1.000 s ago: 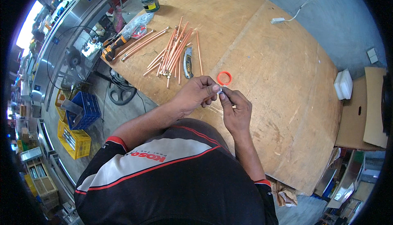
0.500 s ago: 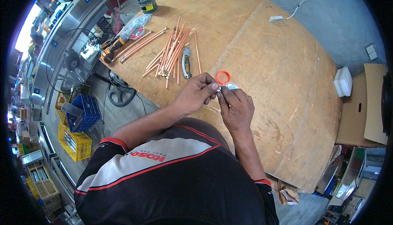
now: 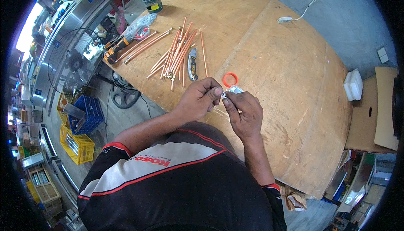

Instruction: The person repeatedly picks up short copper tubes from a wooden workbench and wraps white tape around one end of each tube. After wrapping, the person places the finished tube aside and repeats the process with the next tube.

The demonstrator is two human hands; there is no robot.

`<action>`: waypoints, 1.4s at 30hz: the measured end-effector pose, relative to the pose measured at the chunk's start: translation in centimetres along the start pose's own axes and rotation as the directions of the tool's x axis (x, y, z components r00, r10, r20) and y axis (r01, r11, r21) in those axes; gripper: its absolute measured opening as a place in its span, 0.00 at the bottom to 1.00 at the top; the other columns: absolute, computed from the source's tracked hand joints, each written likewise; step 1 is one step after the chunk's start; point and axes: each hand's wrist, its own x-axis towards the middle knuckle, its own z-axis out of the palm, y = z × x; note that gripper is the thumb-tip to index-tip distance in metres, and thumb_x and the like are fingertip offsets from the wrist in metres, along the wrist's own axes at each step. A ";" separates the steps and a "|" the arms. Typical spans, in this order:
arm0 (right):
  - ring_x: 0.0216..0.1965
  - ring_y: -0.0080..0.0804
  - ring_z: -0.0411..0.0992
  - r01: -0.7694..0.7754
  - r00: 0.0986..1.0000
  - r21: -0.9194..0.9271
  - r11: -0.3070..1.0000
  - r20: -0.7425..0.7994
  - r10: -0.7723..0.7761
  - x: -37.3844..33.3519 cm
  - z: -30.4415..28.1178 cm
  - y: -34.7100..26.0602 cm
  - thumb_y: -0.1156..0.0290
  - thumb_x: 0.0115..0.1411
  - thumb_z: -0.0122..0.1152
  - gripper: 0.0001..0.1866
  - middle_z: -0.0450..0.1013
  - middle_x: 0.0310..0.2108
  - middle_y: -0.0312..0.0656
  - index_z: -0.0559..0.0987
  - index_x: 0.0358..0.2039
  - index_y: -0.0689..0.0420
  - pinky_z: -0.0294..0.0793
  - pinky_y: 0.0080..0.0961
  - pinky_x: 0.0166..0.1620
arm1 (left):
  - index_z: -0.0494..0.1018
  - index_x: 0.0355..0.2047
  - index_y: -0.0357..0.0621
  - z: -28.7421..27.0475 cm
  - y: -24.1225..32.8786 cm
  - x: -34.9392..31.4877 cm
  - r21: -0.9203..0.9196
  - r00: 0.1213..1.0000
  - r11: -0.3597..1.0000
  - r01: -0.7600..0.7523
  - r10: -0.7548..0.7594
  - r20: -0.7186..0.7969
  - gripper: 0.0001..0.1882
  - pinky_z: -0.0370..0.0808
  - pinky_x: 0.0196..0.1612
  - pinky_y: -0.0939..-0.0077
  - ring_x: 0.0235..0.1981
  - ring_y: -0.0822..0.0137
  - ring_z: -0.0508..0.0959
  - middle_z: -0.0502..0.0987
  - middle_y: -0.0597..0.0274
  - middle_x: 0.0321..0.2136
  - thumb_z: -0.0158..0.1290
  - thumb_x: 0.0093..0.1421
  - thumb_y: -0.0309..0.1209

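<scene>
My left hand (image 3: 203, 97) and my right hand (image 3: 245, 112) meet over the near part of the table. Both are closed, thumbs and forefingers pinching a small whitish, shiny piece (image 3: 224, 95); the fingertips cover most of it, and its kind does not show. Just beyond the fingers lies an orange plastic ring (image 3: 236, 80). Between it and my right hand is a white and pale-blue round thing (image 3: 235, 89), partly covered by that hand. Farther left, a utility knife (image 3: 192, 65) rests beside a loose pile of thin copper tubes (image 3: 182, 54) with brass-coloured end fittings.
More copper tubes (image 3: 147, 46) and an orange-black power tool (image 3: 114, 51) lie at the table's left edge. A dark tub (image 3: 152, 3) stands at the far left. White foam blocks (image 3: 352, 84) and a cardboard box (image 3: 366, 113) are at the right. A fan (image 3: 75, 60) stands left.
The fingertips have drawn slightly apart, and more of the small whitish piece shows between them. My right hand has shifted a little toward me. The things on the table stay put.
</scene>
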 end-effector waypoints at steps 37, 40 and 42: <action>0.27 0.35 0.74 -0.232 0.973 0.326 0.917 0.093 0.213 -1.1 1.0 -0.4 0.67 0.58 0.65 0.08 0.74 0.25 0.43 0.82 0.34 0.57 0.71 0.29 0.31 | 0.68 0.41 0.41 -0.1 1.7 1.5 0.084 0.992 0.991 0.100 -0.092 -0.084 0.10 0.68 0.24 0.81 0.23 0.79 0.69 0.70 0.69 0.26 0.48 0.70 0.36; 0.27 0.38 0.75 -0.260 0.964 0.231 0.937 0.121 0.238 -1.0 1.4 -0.6 0.66 0.58 0.65 0.09 0.75 0.26 0.45 0.82 0.34 0.58 0.71 0.31 0.31 | 0.67 0.41 0.40 1.0 1.4 1.7 0.179 0.992 0.983 0.046 -0.024 -0.123 0.09 0.67 0.25 0.81 0.23 0.79 0.68 0.69 0.69 0.26 0.49 0.69 0.34; 0.27 0.40 0.75 -0.302 0.953 0.211 0.930 0.103 0.286 -1.0 1.4 -0.6 0.66 0.58 0.65 0.09 0.75 0.27 0.46 0.82 0.34 0.59 0.71 0.32 0.31 | 0.67 0.41 0.39 1.4 0.7 1.8 0.243 0.988 0.969 -0.042 0.076 -0.132 0.09 0.67 0.25 0.80 0.24 0.79 0.68 0.69 0.69 0.26 0.50 0.68 0.32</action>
